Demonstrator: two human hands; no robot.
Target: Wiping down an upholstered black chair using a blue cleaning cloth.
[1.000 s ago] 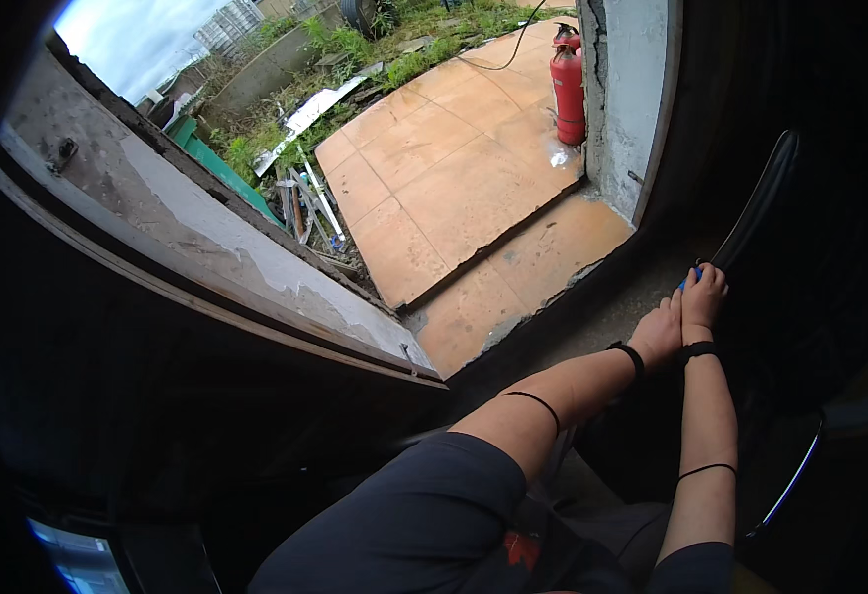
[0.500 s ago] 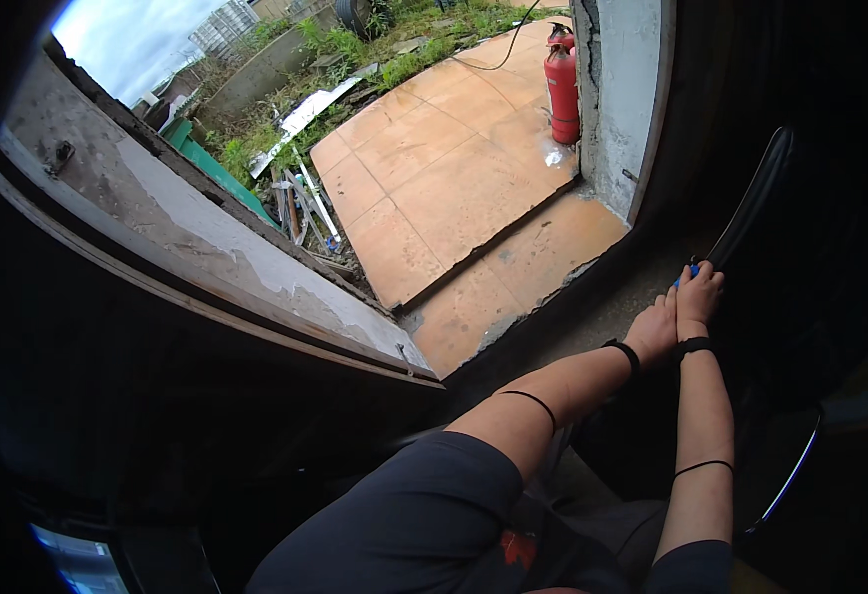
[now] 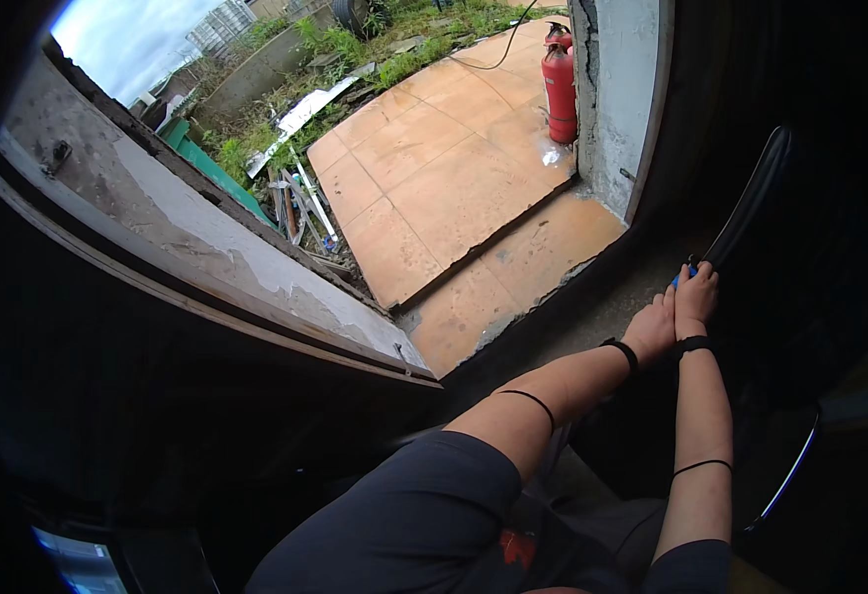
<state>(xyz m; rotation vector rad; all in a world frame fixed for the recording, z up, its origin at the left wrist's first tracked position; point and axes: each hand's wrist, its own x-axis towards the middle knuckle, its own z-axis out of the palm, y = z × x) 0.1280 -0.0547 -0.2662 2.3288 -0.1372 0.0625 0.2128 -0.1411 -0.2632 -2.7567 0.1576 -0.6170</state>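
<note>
Both my hands are together at the right, beside a long dark curved edge (image 3: 756, 190) with a glossy rim. My right hand (image 3: 696, 295) is closed round a small blue object (image 3: 684, 276), of which only a part shows; its kind is hard to tell. My left hand (image 3: 655, 324) presses against the right one, its fingers closed at the lower end of the same blue object. A small dark piece juts up just above the fingers. What lies beneath the hands is too dark to make out.
A doorway opens onto orange floor tiles (image 3: 434, 168) with a raised, broken step edge. Red fire extinguishers (image 3: 559, 97) stand by the right door post (image 3: 620, 109). Scrap strips (image 3: 300, 208), a green panel (image 3: 214, 168) and weeds lie outside. A thin shiny curved edge (image 3: 788, 470) shows at lower right.
My hands keep their hold on the blue object and have barely shifted. The view has moved very slightly.
</note>
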